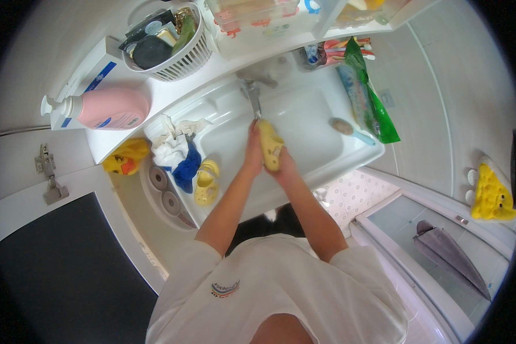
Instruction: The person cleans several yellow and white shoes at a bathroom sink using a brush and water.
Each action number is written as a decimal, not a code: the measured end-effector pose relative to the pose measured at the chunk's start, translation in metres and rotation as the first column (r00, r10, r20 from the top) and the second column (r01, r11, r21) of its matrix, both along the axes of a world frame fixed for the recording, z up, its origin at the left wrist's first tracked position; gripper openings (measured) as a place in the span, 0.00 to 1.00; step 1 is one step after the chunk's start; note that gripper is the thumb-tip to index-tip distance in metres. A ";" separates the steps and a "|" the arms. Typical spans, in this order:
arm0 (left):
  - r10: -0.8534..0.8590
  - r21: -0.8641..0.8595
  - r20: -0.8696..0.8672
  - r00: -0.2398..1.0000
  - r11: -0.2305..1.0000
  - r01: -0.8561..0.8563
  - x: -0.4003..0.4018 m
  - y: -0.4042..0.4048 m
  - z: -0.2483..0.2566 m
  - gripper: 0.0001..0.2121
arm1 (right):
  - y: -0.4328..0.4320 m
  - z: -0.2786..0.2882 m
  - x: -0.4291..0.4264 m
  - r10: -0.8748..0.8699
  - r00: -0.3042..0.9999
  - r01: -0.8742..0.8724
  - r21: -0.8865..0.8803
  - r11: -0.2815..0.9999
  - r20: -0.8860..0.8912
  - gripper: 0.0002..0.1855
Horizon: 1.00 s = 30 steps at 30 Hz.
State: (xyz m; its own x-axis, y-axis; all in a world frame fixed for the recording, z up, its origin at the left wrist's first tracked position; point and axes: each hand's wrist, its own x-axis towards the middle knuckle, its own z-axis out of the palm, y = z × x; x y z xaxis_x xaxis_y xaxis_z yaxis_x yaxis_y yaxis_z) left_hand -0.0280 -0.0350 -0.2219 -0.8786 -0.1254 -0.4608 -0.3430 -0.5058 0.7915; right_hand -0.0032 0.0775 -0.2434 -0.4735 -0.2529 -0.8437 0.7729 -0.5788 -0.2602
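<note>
Both my hands hold one yellow clog shoe (270, 142) over the basin of a white sink (314, 116). My left hand (253, 148) grips its left side, and my right hand (284, 162) grips its lower right end. The clog's upper end is right at the spout of the chrome faucet (251, 95); whether water runs is hard to tell. A second yellow clog (207, 182) rests on the sink's left rim. Beside it lie a blue cloth (185, 168) and crumpled white cloths (170, 144).
A scrub brush (352, 130) and a green plastic package (367, 94) lie on the right rim. Above the sink, a shelf carries a pink pump bottle (114, 109) and a white basket (176, 69). An open cabinet door (73, 258) stands at left.
</note>
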 end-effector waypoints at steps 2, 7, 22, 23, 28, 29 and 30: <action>0.037 -0.042 -0.005 0.999 0.998 -0.037 -0.002 0.007 0.010 0.29 | -0.001 -0.005 -0.002 -0.010 1.000 0.010 -0.008 1.000 0.001 0.26; 0.019 -0.203 -0.020 1.000 0.979 -0.022 -0.003 0.006 0.012 0.31 | -0.009 0.006 -0.004 0.068 0.998 -0.066 0.118 0.991 -0.008 0.23; 0.022 -0.142 0.017 1.000 0.990 -0.020 -0.011 -0.001 -0.018 0.22 | 0.010 -0.002 0.009 0.446 0.826 -0.065 0.727 0.684 -0.346 0.29; -0.003 -0.154 0.025 1.000 0.988 0.007 -0.013 -0.002 -0.018 0.22 | 0.014 -0.014 0.013 0.523 0.761 -0.004 0.804 0.595 -0.383 0.28; 0.095 -0.443 0.131 0.987 0.896 -0.028 -0.014 0.002 -0.018 0.20 | 0.008 0.022 0.019 0.724 0.599 0.151 0.936 0.317 -0.342 0.24; 0.118 -0.465 0.138 0.983 0.884 -0.041 -0.014 0.002 -0.016 0.20 | 0.007 0.027 0.020 0.720 0.608 0.134 0.938 0.321 -0.333 0.24; 0.099 -0.578 0.183 0.978 0.816 0.025 -0.015 0.003 -0.012 0.21 | 0.008 0.027 0.021 0.726 0.605 0.136 0.941 0.311 -0.328 0.25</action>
